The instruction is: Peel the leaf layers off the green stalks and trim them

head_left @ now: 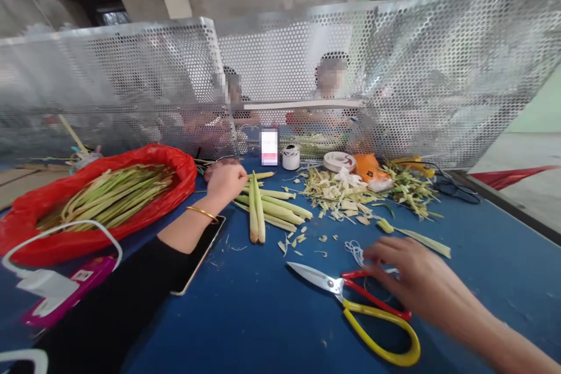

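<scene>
My left hand (pixel 225 181) is curled shut over the ends of trimmed lemongrass stalks (pixel 267 205) lying on the blue table (pixel 263 315); a gold bangle sits on its wrist. My right hand (pixel 409 277), fingers spread and flat, rests over the red handle of a pair of scissors (pixel 359 304) with one yellow loop, blades pointing left. Two stalks (pixel 256 213) lie upright in the view beside the others.
A red bag (pixel 26 216) of untrimmed lemongrass sits at the left. Peelings (pixel 342 190), a tape roll (pixel 338 160), a white cup (pixel 290 157) and an orange packet (pixel 368 166) lie behind. A phone (pixel 201 251) and charger (pixel 46 283) are near-left. Perforated metal screens (pixel 394 70) fence the table; people sit beyond.
</scene>
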The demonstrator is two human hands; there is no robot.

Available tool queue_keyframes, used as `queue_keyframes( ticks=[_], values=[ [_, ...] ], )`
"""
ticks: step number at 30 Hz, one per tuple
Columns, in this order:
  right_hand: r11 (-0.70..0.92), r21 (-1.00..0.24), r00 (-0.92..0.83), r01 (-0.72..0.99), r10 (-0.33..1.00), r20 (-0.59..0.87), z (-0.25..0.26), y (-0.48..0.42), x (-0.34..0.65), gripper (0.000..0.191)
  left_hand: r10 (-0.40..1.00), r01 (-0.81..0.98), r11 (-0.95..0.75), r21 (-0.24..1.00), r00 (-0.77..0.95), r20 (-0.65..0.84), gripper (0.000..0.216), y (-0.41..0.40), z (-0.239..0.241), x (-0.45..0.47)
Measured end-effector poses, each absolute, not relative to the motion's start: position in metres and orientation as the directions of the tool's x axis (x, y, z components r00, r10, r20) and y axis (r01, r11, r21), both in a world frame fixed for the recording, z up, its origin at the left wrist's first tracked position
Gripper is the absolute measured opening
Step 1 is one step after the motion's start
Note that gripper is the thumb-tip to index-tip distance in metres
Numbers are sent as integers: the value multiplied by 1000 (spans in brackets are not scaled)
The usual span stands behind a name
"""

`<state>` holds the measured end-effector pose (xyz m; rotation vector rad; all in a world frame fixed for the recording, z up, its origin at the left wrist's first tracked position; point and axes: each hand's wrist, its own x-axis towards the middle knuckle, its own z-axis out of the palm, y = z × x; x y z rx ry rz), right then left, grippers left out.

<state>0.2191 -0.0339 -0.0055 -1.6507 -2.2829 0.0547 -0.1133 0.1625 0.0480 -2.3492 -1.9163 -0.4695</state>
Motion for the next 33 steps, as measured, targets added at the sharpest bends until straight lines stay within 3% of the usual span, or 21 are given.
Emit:
queue_keyframes(
  ticks=[3,10,16,18,21,24,26,29,31,33],
  values=[
    [343,-278,-317,897,939,134,-9,-58,207,16,903,915,-372,154,318,290,22,156,55,-56],
    [313,-298,-327,902,945,4,-20,-70,205,51,820,807,-569,161,539,193,21,156,55,43],
    [369,-283,-372,885,927,45,-21,-69,195,70,823,819,-568,85,568,24,8,101,38,-8],
    [365,-308,-360,878,930,76,-16,-70,201,75,851,860,-509,47,511,-120,10,82,29,-35],
    [290,-458,-259,840,957,130,0,-70,219,76,846,884,-464,56,461,-268,9,67,19,-56],
    [211,-737,-94,642,976,197,16,-66,233,69,803,875,-440,199,483,-349,20,65,11,-42],
    [205,-892,2,402,974,225,22,-62,238,62,773,806,-521,280,585,-247,20,71,8,-15],
    [172,-975,133,144,973,191,24,-54,242,57,739,728,-612,310,666,-105,28,84,6,38],
    [159,-980,226,122,957,184,22,-50,247,59,659,593,-733,333,740,132,46,89,7,72],
    [146,-977,313,154,931,188,19,-46,254,61,591,498,-800,335,752,293,37,86,7,98]
  ],
)
